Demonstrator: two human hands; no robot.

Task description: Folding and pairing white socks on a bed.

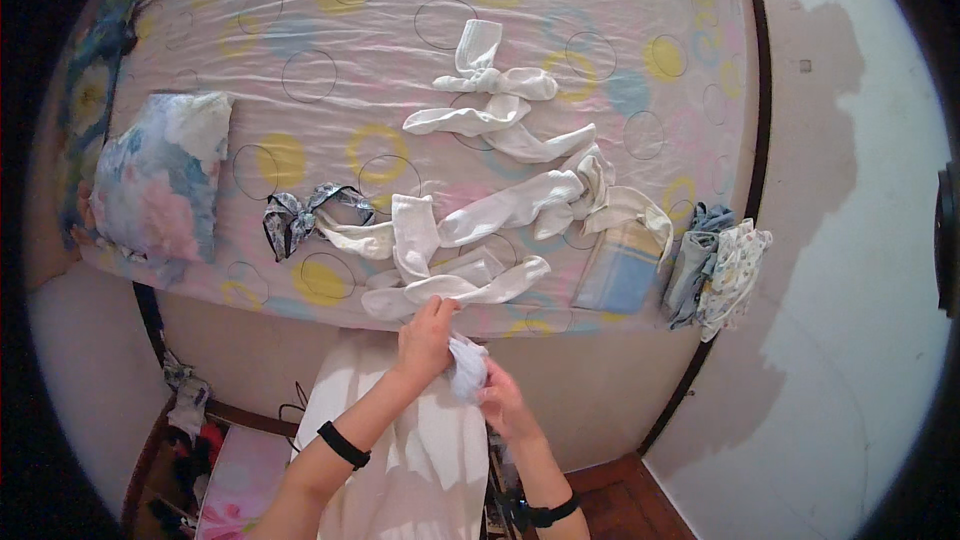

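Observation:
My right hand point(504, 399) has its fingers on a bunched white cloth piece point(469, 369), probably a sock. Against the left side of that bundle is my left hand point(426, 339), its fingertips at the lower edge of the white socks on the bed. Several white socks point(480, 281) lie overlapped just beyond my hands. More white socks point(514, 202) stretch diagonally across the patterned bedsheet point(315, 127), and a knotted white sock point(480, 75) lies farther back. A patterned headband with a bow point(300, 217) touches a sock at the left.
A floral pillow point(165, 180) rests on the bed's left side. Folded clothes point(716, 270) sit at its right edge, near a blue and beige folded cloth point(619, 270). White fabric point(397, 450) hangs below my arms. A wall point(825, 240) borders the right side.

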